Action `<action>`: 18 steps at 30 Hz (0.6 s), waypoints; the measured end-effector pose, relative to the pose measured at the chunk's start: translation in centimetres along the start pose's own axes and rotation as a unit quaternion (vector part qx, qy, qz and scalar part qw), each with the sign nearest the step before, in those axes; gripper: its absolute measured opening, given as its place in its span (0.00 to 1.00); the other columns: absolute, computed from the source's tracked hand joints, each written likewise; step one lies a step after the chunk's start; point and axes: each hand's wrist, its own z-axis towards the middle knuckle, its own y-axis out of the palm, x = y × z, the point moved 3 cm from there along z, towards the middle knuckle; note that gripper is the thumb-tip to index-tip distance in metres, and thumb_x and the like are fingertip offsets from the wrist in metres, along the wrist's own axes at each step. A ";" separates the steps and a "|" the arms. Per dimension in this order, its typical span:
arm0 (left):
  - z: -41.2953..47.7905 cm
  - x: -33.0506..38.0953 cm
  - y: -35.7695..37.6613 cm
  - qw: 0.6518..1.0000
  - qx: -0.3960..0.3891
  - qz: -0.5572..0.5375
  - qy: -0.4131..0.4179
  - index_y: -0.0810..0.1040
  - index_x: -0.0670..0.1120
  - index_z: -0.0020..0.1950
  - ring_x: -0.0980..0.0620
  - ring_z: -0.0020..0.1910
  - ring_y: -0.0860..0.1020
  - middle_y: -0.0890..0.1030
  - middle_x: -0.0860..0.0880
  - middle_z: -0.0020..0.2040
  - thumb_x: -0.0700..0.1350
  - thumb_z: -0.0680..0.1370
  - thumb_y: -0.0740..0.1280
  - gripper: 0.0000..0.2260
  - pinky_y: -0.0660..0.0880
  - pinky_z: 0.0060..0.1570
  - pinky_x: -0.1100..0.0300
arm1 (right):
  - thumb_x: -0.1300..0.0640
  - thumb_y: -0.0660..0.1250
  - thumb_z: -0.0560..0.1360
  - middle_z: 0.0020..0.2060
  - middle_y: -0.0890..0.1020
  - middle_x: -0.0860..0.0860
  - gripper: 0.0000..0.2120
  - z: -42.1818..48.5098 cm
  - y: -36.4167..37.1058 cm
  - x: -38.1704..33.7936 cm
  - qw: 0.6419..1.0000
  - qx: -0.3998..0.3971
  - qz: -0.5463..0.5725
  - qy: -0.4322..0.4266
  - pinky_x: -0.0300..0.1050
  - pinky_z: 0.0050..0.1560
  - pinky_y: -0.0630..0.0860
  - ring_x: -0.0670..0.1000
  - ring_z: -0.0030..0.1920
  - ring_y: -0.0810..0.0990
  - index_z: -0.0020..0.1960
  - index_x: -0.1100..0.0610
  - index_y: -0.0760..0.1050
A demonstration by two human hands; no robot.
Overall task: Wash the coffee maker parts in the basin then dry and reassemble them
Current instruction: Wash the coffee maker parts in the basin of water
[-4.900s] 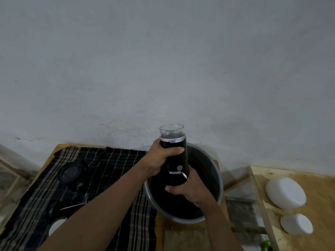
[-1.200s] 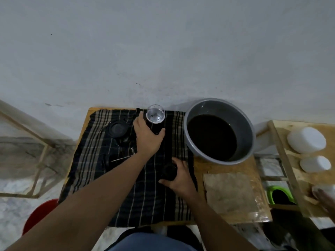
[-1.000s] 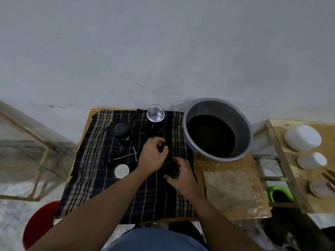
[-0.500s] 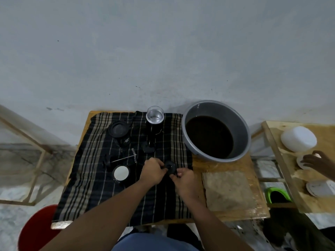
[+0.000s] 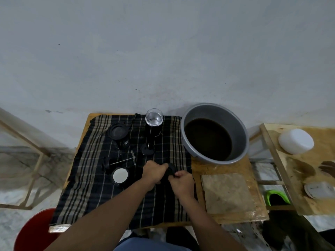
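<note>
A small round black part is gripped between my left hand and my right hand over the striped dark cloth. The black coffee maker body with a clear top stands upright at the cloth's far edge. A black round lid, a black cap, a thin metal rod and a round part with a white face lie on the cloth. The grey basin holds dark water to the right.
A beige pad lies on the wooden table right of the cloth. White containers sit on a second wooden table at right, where another person's hand shows. A red bucket stands at lower left, a green-rimmed object between tables.
The coffee maker body went from over the basin to standing on the cloth. My left hand left it and joined my right hand on the small black part.
</note>
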 end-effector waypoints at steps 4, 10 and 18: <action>-0.4 0.7 -0.4 0.998 0.018 0.059 -0.008 0.82 0.43 0.47 0.46 0.42 0.83 0.85 0.46 0.43 0.61 0.70 0.71 0.21 0.83 0.48 0.50 | 0.53 0.69 0.76 0.29 0.79 0.49 0.13 -1.0 -0.8 -1.0 0.998 0.005 0.057 -0.011 0.41 0.31 0.72 0.47 0.31 0.77 0.34 0.55 0.76; -1.1 3.7 -1.5 0.991 0.053 0.114 0.039 0.81 0.44 0.47 0.47 0.42 0.82 0.84 0.47 0.43 0.70 0.70 0.68 0.29 0.79 0.43 0.54 | 0.57 0.62 0.81 0.25 0.72 0.49 0.20 -2.1 -3.1 -3.4 0.989 0.059 0.075 -0.117 0.33 0.24 0.63 0.43 0.25 0.69 0.30 0.55 0.69; -1.6 8.5 -0.6 0.988 0.008 -0.139 0.069 0.81 0.39 0.39 0.47 0.32 0.78 0.82 0.38 0.36 0.70 0.65 0.75 0.32 0.75 0.34 0.55 | 0.44 0.54 0.81 0.50 0.80 0.44 0.23 -1.1 -5.8 -6.9 0.938 0.114 -0.012 -0.327 0.40 0.51 0.76 0.43 0.50 0.79 0.67 0.52 0.79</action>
